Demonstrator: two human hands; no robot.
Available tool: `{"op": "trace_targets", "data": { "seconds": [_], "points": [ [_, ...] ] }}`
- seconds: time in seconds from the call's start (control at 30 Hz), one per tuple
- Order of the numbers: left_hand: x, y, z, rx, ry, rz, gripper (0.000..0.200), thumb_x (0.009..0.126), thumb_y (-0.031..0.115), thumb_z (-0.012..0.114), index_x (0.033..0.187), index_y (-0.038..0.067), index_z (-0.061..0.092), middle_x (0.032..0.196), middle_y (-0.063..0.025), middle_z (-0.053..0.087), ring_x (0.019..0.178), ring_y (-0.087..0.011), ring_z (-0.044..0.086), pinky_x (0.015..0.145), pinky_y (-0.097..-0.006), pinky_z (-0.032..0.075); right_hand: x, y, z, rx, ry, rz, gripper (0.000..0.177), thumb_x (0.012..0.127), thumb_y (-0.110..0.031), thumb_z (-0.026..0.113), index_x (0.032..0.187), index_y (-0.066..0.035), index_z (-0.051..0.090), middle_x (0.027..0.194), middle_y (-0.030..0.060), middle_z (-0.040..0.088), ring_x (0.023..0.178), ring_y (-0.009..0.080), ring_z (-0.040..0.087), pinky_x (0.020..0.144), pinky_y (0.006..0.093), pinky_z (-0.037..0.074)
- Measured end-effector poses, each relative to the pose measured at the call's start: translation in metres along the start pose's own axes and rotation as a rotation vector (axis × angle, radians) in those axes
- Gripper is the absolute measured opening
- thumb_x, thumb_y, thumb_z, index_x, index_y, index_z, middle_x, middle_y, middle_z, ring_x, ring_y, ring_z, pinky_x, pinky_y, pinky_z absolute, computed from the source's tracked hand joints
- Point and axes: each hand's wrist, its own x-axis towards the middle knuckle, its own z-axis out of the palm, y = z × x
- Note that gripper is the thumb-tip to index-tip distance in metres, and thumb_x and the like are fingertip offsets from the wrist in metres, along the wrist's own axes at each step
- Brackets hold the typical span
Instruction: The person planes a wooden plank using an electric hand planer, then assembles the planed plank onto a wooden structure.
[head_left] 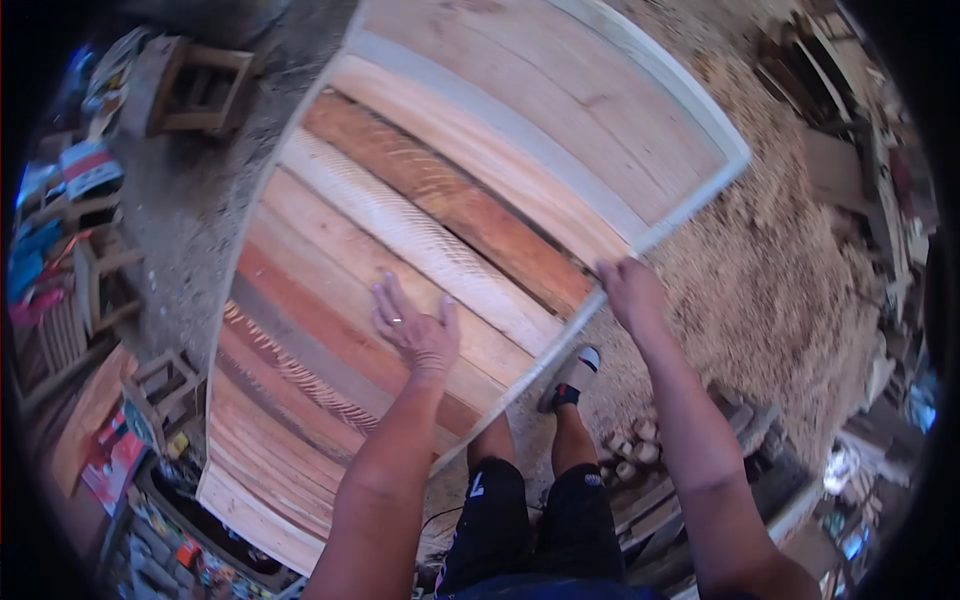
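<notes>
A large wooden panel in front of me has a pale frame (690, 207) with several planks laid side by side in it. My left hand (415, 328) rests on a light plank (335, 222) with its fingers spread and a ring on one finger. At the right edge of the frame, my right hand (634, 292) is closed at the end of a pinkish plank (480, 155); its fingertips are partly hidden. Beside that plank lies an orange-brown plank (440, 190) with a dark gap along it. A pale plank with saw marks (400, 222) comes after it.
Wood shavings (755, 290) cover the ground on the right. Small wooden stools (200, 88) and clutter stand on the left. Scrap boards (825, 80) are piled at the far right. Several cut wood pieces (632, 450) lie near my sandaled foot (578, 375).
</notes>
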Motion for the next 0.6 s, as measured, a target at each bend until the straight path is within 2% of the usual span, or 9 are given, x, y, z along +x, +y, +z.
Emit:
{"op": "trace_targets", "data": {
  "seconds": [0.03, 0.07, 0.13, 0.23, 0.3, 0.37, 0.4, 0.47, 0.6],
  "points": [
    [0.0, 0.003, -0.003, -0.029, -0.024, 0.035, 0.09, 0.094, 0.041, 0.061, 0.151, -0.015, 0.021, 0.165, -0.0194, 0.021, 0.153, -0.0404, 0.014, 0.12, -0.0572, 0.013, 0.001, -0.001, -0.001, -0.026, -0.028, 0.021, 0.049, 0.097, -0.049, 0.058, 0.092, -0.001, 0.069, 0.092, 0.0238, 0.072, 0.092, 0.043, 0.07, 0.081, 0.0525, 0.054],
    [0.002, 0.008, -0.011, -0.086, -0.026, -0.027, 0.088, 0.095, 0.041, 0.06, 0.15, -0.016, 0.023, 0.165, -0.0189, 0.02, 0.153, -0.04, 0.013, 0.12, -0.0571, 0.013, 0.002, -0.002, -0.001, -0.051, -0.056, 0.042, 0.048, 0.097, -0.048, 0.058, 0.094, -0.001, 0.069, 0.094, 0.0236, 0.072, 0.093, 0.0419, 0.07, 0.082, 0.0524, 0.054],
    [0.003, 0.011, -0.01, -0.157, -0.041, -0.073, 0.087, 0.095, 0.042, 0.059, 0.149, -0.018, 0.025, 0.165, -0.0184, 0.02, 0.153, -0.0396, 0.013, 0.12, -0.057, 0.013, 0.004, -0.001, 0.004, 0.051, 0.025, 0.03, 0.044, 0.096, -0.044, 0.06, 0.095, -0.002, 0.071, 0.092, 0.0243, 0.072, 0.091, 0.0416, 0.069, 0.081, 0.0504, 0.053],
    [0.001, 0.008, -0.007, -0.108, -0.001, -0.049, 0.085, 0.096, 0.041, 0.058, 0.151, -0.015, 0.024, 0.165, -0.0187, 0.021, 0.154, -0.0388, 0.014, 0.12, -0.0569, 0.013, 0.001, -0.005, 0.006, 0.103, 0.049, 0.031, 0.042, 0.098, -0.044, 0.057, 0.097, -0.003, 0.069, 0.095, 0.0223, 0.072, 0.092, 0.0404, 0.07, 0.082, 0.0522, 0.054],
    [0.001, 0.01, -0.008, -0.12, -0.001, -0.078, 0.086, 0.097, 0.041, 0.058, 0.155, -0.01, 0.019, 0.165, -0.0187, 0.022, 0.154, -0.0385, 0.015, 0.12, -0.0566, 0.012, -0.01, -0.006, 0.007, 0.151, 0.034, 0.058, 0.035, 0.096, -0.039, 0.061, 0.103, -0.004, 0.067, 0.099, 0.0204, 0.071, 0.094, 0.0395, 0.07, 0.082, 0.0524, 0.054],
    [0.002, 0.01, -0.01, -0.134, 0.002, -0.076, 0.087, 0.097, 0.04, 0.058, 0.156, -0.008, 0.017, 0.165, -0.0187, 0.022, 0.154, -0.0384, 0.015, 0.12, -0.0566, 0.012, -0.022, -0.005, 0.014, 0.146, 0.205, -0.037, 0.031, 0.093, -0.032, 0.068, 0.11, -0.007, 0.063, 0.099, 0.0176, 0.069, 0.093, 0.038, 0.069, 0.078, 0.0506, 0.054],
    [0.002, 0.011, -0.01, -0.145, 0.005, -0.082, 0.087, 0.097, 0.04, 0.058, 0.157, -0.006, 0.015, 0.165, -0.0188, 0.023, 0.154, -0.0384, 0.016, 0.12, -0.0566, 0.012, -0.023, 0.0, 0.017, 0.142, 0.21, -0.032, 0.031, 0.093, -0.032, 0.068, 0.11, -0.007, 0.063, 0.099, 0.0176, 0.069, 0.093, 0.038, 0.069, 0.078, 0.0506, 0.054],
    [0.002, 0.011, -0.008, -0.144, 0.002, -0.079, 0.088, 0.097, 0.04, 0.058, 0.157, -0.006, 0.015, 0.165, -0.0189, 0.022, 0.154, -0.0383, 0.015, 0.12, -0.0566, 0.012, -0.023, 0.01, 0.025, 0.02, 0.318, -0.219, 0.038, 0.089, -0.028, 0.073, 0.119, -0.009, 0.06, 0.097, 0.0145, 0.066, 0.088, 0.0356, 0.068, 0.074, 0.0465, 0.054],
    [0.002, 0.011, -0.009, -0.118, 0.012, -0.08, 0.089, 0.096, 0.041, 0.059, 0.157, -0.006, 0.015, 0.165, -0.02, 0.023, 0.154, -0.0381, 0.016, 0.12, -0.0569, 0.012, -0.02, 0.014, 0.018, -0.09, 0.368, -0.371, 0.044, 0.087, -0.028, 0.075, 0.124, -0.01, 0.06, 0.092, 0.0127, 0.064, 0.081, 0.0319, 0.067, 0.07, 0.0431, 0.054]
  ]
}}
